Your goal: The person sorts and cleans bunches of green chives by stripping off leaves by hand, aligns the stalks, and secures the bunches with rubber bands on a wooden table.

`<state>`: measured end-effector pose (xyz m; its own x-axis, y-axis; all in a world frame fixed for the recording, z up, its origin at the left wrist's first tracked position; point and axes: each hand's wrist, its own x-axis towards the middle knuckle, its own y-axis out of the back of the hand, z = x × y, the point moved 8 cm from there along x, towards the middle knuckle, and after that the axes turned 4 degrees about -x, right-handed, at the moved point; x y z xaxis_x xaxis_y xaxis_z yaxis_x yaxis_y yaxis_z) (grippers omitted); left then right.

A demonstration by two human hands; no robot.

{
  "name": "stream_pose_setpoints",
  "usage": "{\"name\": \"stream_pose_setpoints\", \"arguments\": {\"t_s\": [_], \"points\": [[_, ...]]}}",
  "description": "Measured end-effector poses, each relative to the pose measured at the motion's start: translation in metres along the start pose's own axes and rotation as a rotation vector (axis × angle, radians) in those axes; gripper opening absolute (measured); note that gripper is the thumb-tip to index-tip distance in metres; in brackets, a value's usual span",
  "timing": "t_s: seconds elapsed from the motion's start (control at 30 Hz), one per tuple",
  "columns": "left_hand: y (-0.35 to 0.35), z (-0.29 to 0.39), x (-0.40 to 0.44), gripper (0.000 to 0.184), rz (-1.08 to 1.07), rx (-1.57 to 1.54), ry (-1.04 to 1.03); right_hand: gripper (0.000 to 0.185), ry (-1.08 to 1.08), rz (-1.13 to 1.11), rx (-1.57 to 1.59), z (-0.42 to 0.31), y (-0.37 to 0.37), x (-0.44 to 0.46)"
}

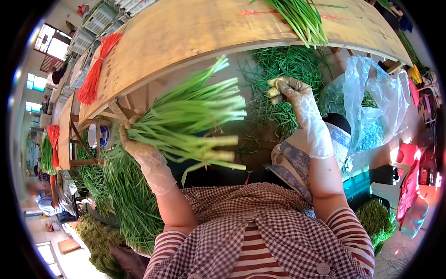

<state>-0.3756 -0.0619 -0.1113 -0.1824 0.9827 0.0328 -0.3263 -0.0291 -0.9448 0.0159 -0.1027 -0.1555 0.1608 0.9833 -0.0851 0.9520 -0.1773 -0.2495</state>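
My left hand, in a thin, stained glove, is wrapped round a bunch of long green stalks. Their pale cut ends fan out to the right, slightly blurred by motion. To the right of the bunch and apart from it, my gloved right hand has its fingers curled in, with fingertips pressed together; whether anything small is between them is hidden. Loose green leaves lie on the floor behind and below my right hand. Another green bunch rests on the wooden table near its front edge, beside red ties.
A bundle of red ties hangs over the table's left end. Piled green stalks stand at my lower left. A clear plastic bag holding greens is on the right. Another person sits at far left.
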Motion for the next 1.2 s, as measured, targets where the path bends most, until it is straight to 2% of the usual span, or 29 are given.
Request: {"name": "stream_pose_setpoints", "arguments": {"t_s": [0.1, 0.13, 0.23, 0.33, 0.37, 0.43, 0.47, 0.6, 0.63, 0.7, 0.8, 0.9, 0.93, 0.97, 1.03, 1.07, 1.17, 1.2], "points": [[0.018, 0.014, 0.009, 0.03, 0.117, 0.159, -0.088, 0.021, -0.065, -0.292, 0.072, -0.004, -0.038, -0.021], [0.02, 0.014, 0.009, 0.032, 0.094, 0.151, -0.072, 0.02, -0.04, -0.296, -0.054, -0.007, -0.046, -0.027], [0.025, 0.011, 0.007, 0.033, 0.132, 0.081, -0.098, 0.022, -0.096, -0.368, -0.114, -0.006, -0.06, -0.035], [0.011, -0.001, -0.008, 0.033, 0.193, 0.189, -0.144, 0.024, -0.124, -0.397, 0.03, 0.006, -0.07, -0.039], [0.011, -0.001, -0.01, 0.032, 0.225, 0.227, -0.166, 0.023, -0.091, -0.438, -0.037, 0.006, -0.077, -0.039], [0.019, -0.001, -0.005, 0.03, 0.218, 0.191, -0.213, 0.021, -0.151, -0.423, -0.139, 0.02, -0.086, -0.039], [0.018, -0.001, -0.005, 0.029, 0.213, 0.173, -0.236, 0.021, -0.21, -0.346, -0.324, 0.013, -0.09, -0.041], [0.013, 0.0, -0.007, 0.029, 0.176, 0.157, -0.228, 0.028, -0.109, -0.414, -0.072, 0.014, -0.083, -0.034], [0.014, 0.006, -0.004, 0.031, 0.151, 0.127, -0.215, 0.023, -0.19, -0.419, 0.067, 0.009, -0.071, -0.034], [0.015, 0.015, -0.001, 0.033, 0.132, 0.111, -0.218, 0.02, -0.208, -0.361, -0.116, 0.007, -0.037, -0.017], [0.009, 0.019, -0.003, 0.032, 0.105, 0.106, -0.232, 0.035, 0.137, 0.116, -0.549, -0.023, 0.002, -0.007], [-0.003, -0.001, -0.015, 0.028, 0.229, 0.21, -0.259, 0.05, 0.256, -0.152, -0.397, -0.038, -0.052, -0.032], [0.001, -0.006, -0.013, 0.028, 0.23, 0.189, -0.236, 0.059, 0.343, -0.27, -0.454, -0.037, -0.068, -0.038], [0.006, -0.011, -0.011, 0.028, 0.229, 0.168, -0.213, 0.05, 0.417, -0.297, -0.563, -0.034, -0.079, -0.041], [0.013, -0.015, -0.009, 0.029, 0.239, 0.152, -0.19, 0.037, 0.325, -0.343, -0.713, -0.011, -0.085, -0.036], [0.012, -0.016, -0.01, 0.029, 0.249, 0.154, -0.191, 0.021, 0.402, -0.35, -0.687, -0.017, -0.089, -0.038], [0.019, -0.016, -0.006, 0.029, 0.239, 0.147, -0.14, 0.019, 0.14, -0.359, -0.372, -0.001, -0.075, -0.031], [0.022, -0.015, -0.004, 0.029, 0.229, 0.144, -0.115, 0.018, 0.077, -0.351, -0.479, 0.001, -0.073, -0.032]]}}
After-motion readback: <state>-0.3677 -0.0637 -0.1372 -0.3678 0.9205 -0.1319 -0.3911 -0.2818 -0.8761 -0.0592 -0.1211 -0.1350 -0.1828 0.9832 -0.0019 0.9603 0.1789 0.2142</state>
